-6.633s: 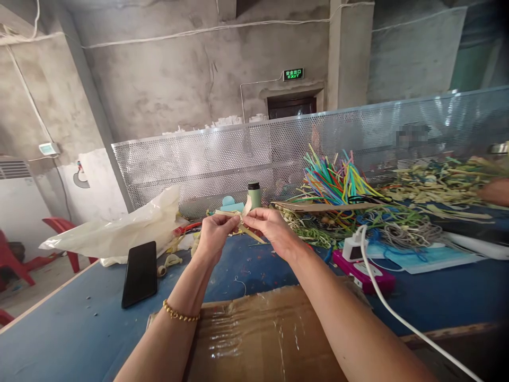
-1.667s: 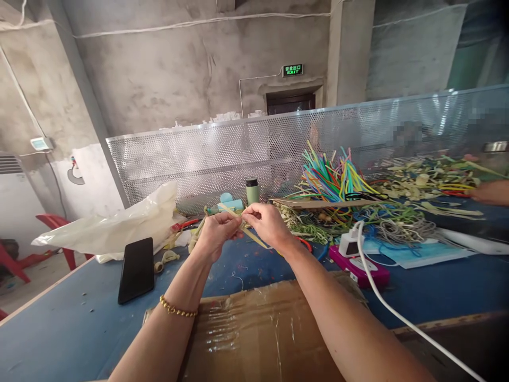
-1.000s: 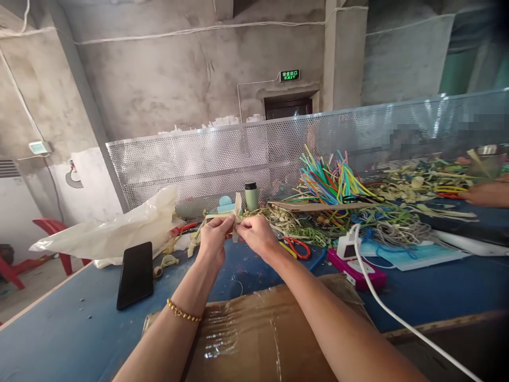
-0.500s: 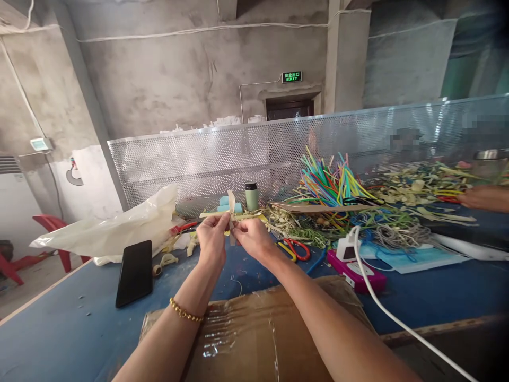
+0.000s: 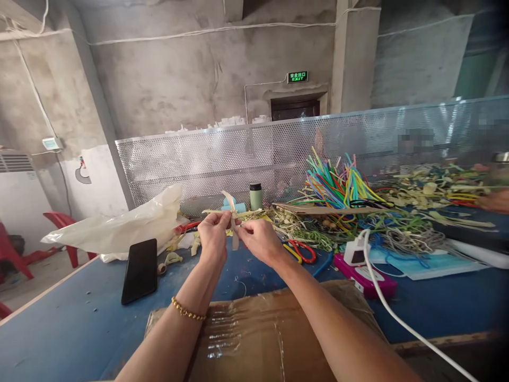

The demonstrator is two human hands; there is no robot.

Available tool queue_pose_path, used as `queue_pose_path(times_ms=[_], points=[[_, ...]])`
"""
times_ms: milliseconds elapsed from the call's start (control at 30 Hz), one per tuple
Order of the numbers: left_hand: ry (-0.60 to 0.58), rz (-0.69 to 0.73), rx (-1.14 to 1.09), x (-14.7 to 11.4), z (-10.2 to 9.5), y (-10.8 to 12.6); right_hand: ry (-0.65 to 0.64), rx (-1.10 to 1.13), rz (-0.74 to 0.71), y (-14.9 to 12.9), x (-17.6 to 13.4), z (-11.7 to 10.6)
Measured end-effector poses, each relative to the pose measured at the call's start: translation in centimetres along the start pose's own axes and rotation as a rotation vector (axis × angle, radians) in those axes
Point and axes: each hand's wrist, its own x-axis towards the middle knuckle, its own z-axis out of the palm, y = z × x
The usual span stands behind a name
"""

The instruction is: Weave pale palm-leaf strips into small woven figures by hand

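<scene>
Pale, flat, straw-like strips [image 5: 235,242] cross each other between my two hands above the table. One strip runs roughly upright, its top bent leftward, and another lies level. My left hand [image 5: 213,233] is closed, pinching the crossing between thumb and fingers. My right hand [image 5: 261,241], also closed, has its fingertips at the right side of the crossing; exactly what they grip is hidden. Behind the strips are a light blue roll [image 5: 239,207] and a green bottle with a black lid [image 5: 256,197]. Scissors with red and yellow handles [image 5: 304,251] lie right of my right hand.
A cardboard sheet [image 5: 254,339] lies under my forearms. On the left are a black phone [image 5: 139,271] and a plastic bag [image 5: 115,223]. Rightward are colourful pipe-like stems [image 5: 338,183], a magenta box [image 5: 368,278] with a white cable, and another person's hand [image 5: 495,201].
The view has swung slightly left. The upright strip's top now leans further left, and my right hand has moved slightly away from my left.
</scene>
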Motion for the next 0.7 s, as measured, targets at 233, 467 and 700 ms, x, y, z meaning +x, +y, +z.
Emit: queue_pose_path(times_ms=[233, 467, 700], points=[[-0.232, -0.044, 0.101, -0.2, 0.2, 0.1, 0.313, -0.219, -0.165, 1.6, 1.1, -2.3], [-0.337, -0.093, 0.079, -1.1, 0.9, 0.7, 0.133, 0.187, 0.017, 2.3, 1.6, -1.7], [-0.342, -0.123, 0.045, -1.0, 0.8, 0.5, 0.192, 0.201, 0.027, 1.6, 1.2, -1.3]])
